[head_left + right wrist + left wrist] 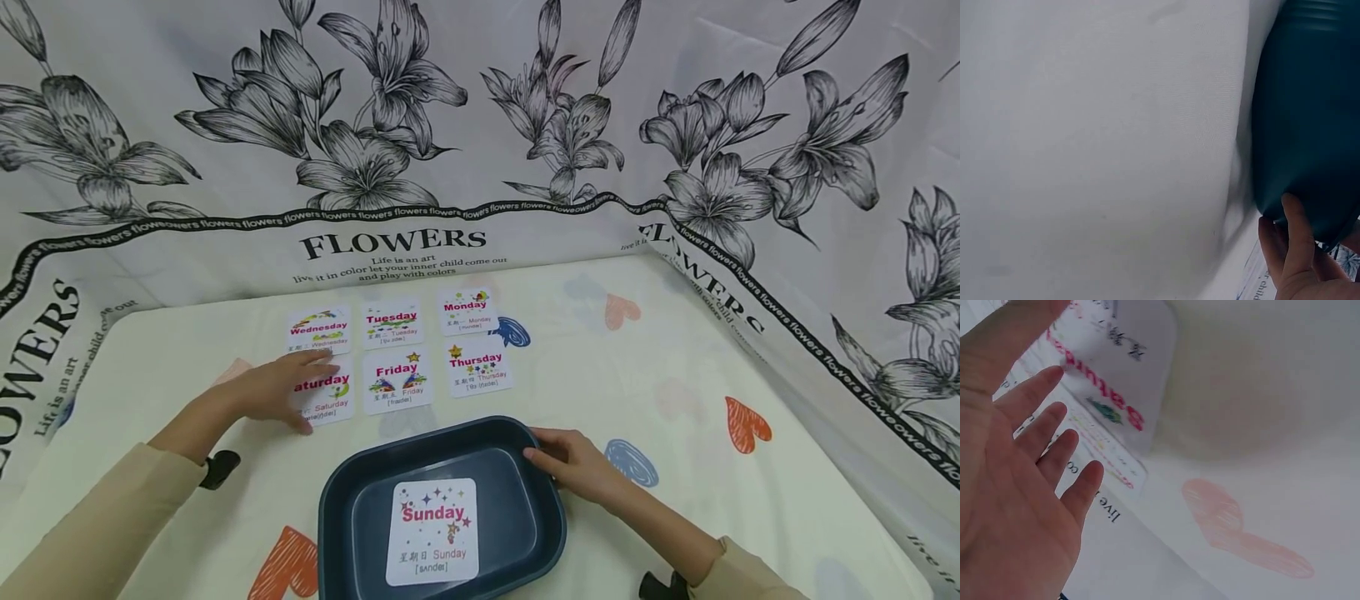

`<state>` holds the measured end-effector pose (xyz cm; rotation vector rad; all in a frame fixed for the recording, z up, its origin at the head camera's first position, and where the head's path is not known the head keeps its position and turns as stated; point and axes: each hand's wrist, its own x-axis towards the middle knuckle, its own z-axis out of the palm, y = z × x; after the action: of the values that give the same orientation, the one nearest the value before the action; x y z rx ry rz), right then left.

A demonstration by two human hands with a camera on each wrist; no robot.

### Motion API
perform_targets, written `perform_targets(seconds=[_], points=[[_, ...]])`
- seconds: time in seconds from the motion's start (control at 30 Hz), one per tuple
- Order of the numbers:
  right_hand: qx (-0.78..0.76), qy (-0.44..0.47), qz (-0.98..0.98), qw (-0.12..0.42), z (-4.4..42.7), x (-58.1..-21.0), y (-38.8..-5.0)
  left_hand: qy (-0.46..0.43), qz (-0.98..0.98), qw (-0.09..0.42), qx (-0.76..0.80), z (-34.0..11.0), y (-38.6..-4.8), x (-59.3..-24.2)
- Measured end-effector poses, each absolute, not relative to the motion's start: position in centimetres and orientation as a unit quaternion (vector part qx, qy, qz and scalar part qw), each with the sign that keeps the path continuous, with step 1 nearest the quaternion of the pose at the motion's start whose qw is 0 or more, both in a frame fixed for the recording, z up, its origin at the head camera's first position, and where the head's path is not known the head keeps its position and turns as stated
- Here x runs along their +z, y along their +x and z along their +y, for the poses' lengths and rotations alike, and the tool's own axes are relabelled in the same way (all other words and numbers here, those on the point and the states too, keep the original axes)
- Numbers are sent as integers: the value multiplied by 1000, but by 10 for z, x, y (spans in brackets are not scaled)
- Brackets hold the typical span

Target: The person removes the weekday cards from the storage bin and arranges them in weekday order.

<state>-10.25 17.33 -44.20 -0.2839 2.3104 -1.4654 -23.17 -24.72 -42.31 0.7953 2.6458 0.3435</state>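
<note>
My left hand (pixel 270 388) reaches over the Saturday card (pixel 333 404), covering its left edge, with the thumb low and the fingers near the Wednesday card (pixel 318 327). In the left wrist view that hand (pixel 1029 469) has its fingers extended and spread beside the Saturday card (pixel 1119 369); whether they touch it is unclear. With my right hand (pixel 577 467) I grip the far right corner of a dark blue tray (pixel 506 521). The right wrist view shows fingers (pixel 1299 234) against the tray's outer wall (pixel 1310 125). Inside the tray lies the Sunday card (pixel 432 542).
Beside the Saturday card are the Friday card (pixel 397 387) and Thursday card (pixel 482 371). Behind them lie the Tuesday card (pixel 393 325) and Monday card (pixel 467 315). A pale cloth (pixel 675 517) with printed hearts covers the table; a flower-print curtain (pixel 525 183) rises behind.
</note>
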Motion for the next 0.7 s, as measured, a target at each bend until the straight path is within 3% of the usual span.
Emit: perform_targets(seconds=[0.17, 0.4, 0.7], points=[[-529, -90, 819, 204, 173, -442, -102, 280, 944, 130, 114, -241, -230, -414], [-535, -82, 815, 207, 175, -440, -101, 269, 945, 106, 151, -225, -217, -399], [-540, -75, 811, 210, 174, -439, -102, 325, 935, 50, 129, -177, -189, -381]])
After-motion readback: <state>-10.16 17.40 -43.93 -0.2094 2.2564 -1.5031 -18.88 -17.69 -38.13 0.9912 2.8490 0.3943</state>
